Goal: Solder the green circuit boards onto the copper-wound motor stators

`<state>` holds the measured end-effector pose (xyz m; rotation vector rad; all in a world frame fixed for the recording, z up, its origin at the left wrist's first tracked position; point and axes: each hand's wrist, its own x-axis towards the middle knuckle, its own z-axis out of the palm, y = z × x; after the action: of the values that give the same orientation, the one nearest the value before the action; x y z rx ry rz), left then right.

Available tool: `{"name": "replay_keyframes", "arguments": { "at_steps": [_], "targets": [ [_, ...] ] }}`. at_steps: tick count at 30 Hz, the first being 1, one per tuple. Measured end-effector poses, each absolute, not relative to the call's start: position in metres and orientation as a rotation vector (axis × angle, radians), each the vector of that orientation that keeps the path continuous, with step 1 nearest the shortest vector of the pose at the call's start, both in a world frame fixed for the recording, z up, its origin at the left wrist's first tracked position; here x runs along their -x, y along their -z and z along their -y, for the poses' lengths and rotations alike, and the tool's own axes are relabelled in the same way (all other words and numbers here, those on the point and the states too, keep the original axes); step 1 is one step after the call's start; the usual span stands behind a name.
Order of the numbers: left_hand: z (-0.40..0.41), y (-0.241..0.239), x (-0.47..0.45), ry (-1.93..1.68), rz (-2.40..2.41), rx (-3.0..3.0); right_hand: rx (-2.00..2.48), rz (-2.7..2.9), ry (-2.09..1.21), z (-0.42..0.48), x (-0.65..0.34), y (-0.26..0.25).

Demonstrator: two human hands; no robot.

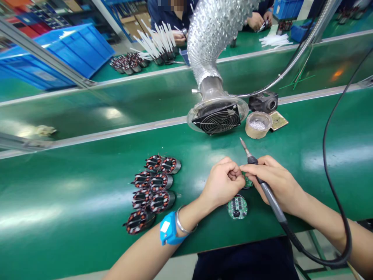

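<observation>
My right hand (276,182) holds a soldering iron (271,200), its bare metal tip pointing up and away from me. The fingers of my left hand (224,181) are curled into a pinch that meets my right fingertips. What the left fingers grip, if anything, is hidden. Just beneath both hands, a green circuit board (248,182) shows in part. A second round circuit board (237,207) with dark components lies flat on the bench below my left hand. To the left stand several motor stators (159,182) with copper windings, grouped in two columns.
A fume extractor fan (218,120) hangs from a silver duct (217,39) beyond my hands. Near it are a round tub (258,126) and a soldering sponge (278,120). The iron's black cable (328,155) loops at right. Across the divider, people work beside a blue crate (64,54).
</observation>
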<state>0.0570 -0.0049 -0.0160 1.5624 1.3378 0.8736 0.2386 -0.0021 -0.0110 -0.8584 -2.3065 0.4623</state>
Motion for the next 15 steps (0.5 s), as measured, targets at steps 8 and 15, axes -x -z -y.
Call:
{"name": "replay_keyframes", "arguments": {
  "at_steps": [8, 15],
  "targets": [
    [0.005, 0.014, -0.055, -0.843, -1.334, -1.562, 1.001, 2.143, -0.381, 0.024, -0.249, -0.03],
    [0.003, 0.014, -0.054, -0.808, -1.331, -1.545, 0.915, 2.162, -0.461, 0.043, -0.252, -0.043]
  ]
}}
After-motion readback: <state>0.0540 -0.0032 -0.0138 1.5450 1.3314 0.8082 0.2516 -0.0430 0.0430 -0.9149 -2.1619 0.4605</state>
